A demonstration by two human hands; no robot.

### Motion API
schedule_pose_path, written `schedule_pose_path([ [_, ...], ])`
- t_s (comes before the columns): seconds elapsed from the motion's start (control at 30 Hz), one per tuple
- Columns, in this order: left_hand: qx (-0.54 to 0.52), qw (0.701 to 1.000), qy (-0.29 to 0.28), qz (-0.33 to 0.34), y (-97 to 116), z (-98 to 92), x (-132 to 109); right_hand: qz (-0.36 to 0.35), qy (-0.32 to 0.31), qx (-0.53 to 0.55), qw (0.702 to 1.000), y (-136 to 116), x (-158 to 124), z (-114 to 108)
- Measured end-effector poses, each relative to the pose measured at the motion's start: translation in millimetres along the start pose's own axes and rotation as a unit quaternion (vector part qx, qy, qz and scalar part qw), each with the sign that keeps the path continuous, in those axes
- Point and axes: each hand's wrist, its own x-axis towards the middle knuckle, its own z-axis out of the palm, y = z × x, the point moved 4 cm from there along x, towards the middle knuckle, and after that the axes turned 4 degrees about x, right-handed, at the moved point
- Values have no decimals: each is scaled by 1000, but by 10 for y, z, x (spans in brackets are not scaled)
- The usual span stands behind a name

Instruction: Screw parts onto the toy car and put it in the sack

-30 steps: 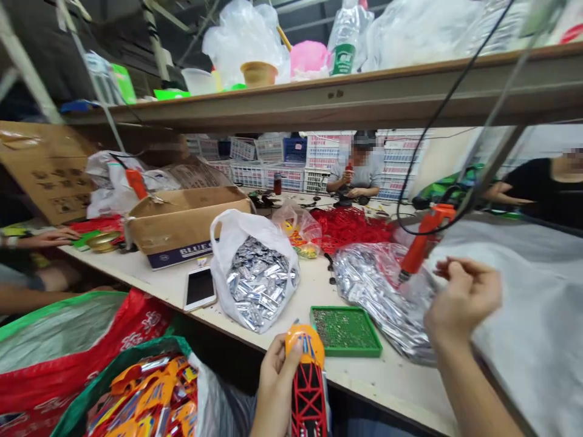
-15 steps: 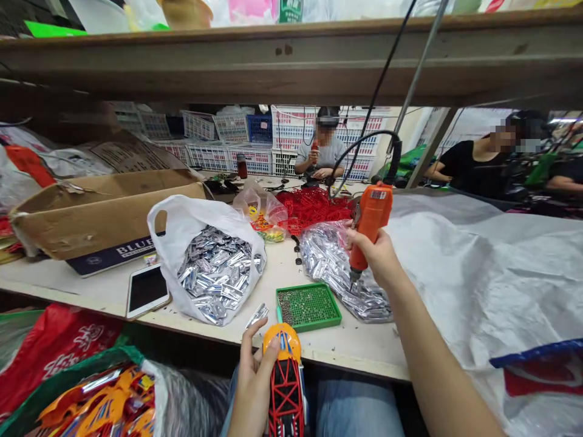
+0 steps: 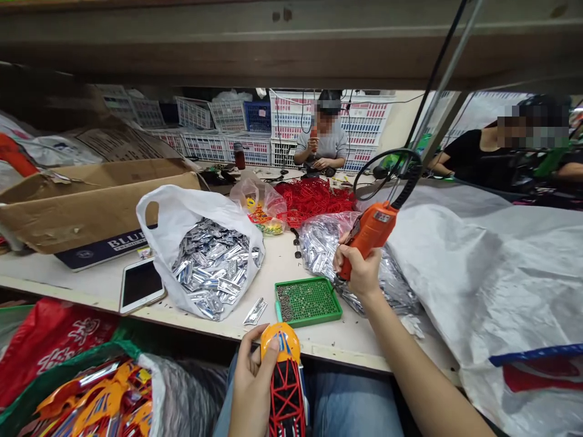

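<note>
1. A pale workbench (image 3: 276, 261) runs beneath a shelf (image 3: 228, 45), with stacked crates (image 3: 248, 149) behind.
2. The left hand (image 3: 251, 382) grips a toy car (image 3: 286, 388) at the bench's front edge, above the lap, thumb pressed on its orange nose, fingers curled along the side.
3. The right hand (image 3: 362, 267) is closed around an orange electric screwdriver (image 3: 371, 230), forearm stretched forward from the lower right; the tool slants, its lower end near the green tray's (image 3: 316, 321) right side. Whether they touch, I cannot tell.

Soft light, dim upper left
</note>
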Motion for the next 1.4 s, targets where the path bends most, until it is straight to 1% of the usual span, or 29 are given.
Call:
schedule_pose_path([
  [0.1,-3,1000,18,-10,-23,-10,-8,5,-2,-3,1000,25,-28,2],
  [0.2,-18,999,30,-5,-19,9,-10,5,-3,-1,1000,36,-39,17],
  [0.4,-47,998,30,5,-13,42,-8,4,1,0,1000,52,-56,13],
  [0.53,-13,1000,24,3,-15,3,0,7,-4,-5,1000,63,-49,-9],
  [0.6,3,1000,19,-1,-20,-8,-1,-6,7,-12,1000,-8,-40,15],
  [0.67,-1,1000,18,2,-30,-3,-10,-33,33,-3,999,-150,-50,89],
  [0.73,-10,1000,22,15,-43,13,-26,-53,49,31,997,-317,-97,228],
  [0.8,-15,999,25,30,-61,32,-38,-48,36,79,995,-447,-188,421],
  [0.87,-19,999,22,36,-85,43,-40,-30,2,121,992,-512,-315,621],
  [0.97,-8,999,21,26,-122,26,-14,-7,-48,157,986,-494,-524,840],
  [1.03,-1,999,26,19,-139,1,10,-4,-60,157,986,-447,-635,909],
  [1.17,-9,999,32,25,-126,-20,24,-6,-57,146,988,-353,-751,953],
  [1.3,-24,999,-2,22,-92,23,-6,7,-77,145,986,-248,-793,986],
  [1.4,-15,999,-7,50,-86,9,19,10,-93,149,984,-199,-815,1005],
])
